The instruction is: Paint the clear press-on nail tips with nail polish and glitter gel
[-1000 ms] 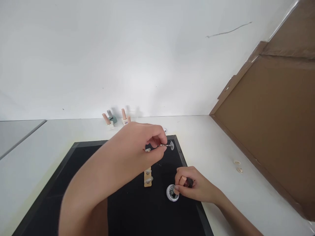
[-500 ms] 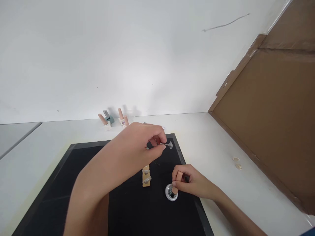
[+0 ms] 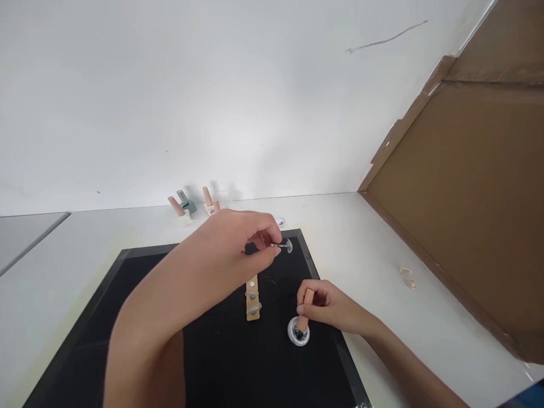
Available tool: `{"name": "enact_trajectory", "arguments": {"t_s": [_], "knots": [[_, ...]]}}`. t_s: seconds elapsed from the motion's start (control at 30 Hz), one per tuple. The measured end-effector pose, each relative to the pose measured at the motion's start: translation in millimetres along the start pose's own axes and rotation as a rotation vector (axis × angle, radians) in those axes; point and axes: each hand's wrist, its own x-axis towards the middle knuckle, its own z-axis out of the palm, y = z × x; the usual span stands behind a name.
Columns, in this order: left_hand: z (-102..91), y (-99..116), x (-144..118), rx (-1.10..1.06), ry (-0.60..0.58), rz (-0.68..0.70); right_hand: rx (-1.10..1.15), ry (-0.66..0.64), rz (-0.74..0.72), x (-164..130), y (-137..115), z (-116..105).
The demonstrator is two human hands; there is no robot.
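Left: capped bottles (image 3: pixel 182 211) behind black mat (image 3: pixel 229 368). Left hand (image 3: pixel 242 238) pinches thin metal stem (image 3: pixel 276 245), clear tip piece (image 3: pixel 289 246) at its end, over mat. Tan strip (image 3: pixel 252 316) lies on mat. Right: white-rimmed round jar (image 3: pixel 290 332) on mat; right hand (image 3: pixel 325 306) grips peach handle (image 3: pixel 306 306), lower end at jar opening.

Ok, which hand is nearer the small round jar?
Right: the right hand is just beyond the small round jar, slightly right; the left hand is farther off, beyond and left.
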Motion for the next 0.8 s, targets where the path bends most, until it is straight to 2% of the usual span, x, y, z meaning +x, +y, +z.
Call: {"name": "enact_trajectory", "arguments": {"t_s": [0.4,0.8], "knots": [[4.9,-4,6,0.002,0.063,0.043,-0.01,0.025,-0.022,-8,-6,-13],[3.9,4,6,0.01,0.057,0.018,-0.064,-0.005,-0.039,-11,-7,-20]]}}
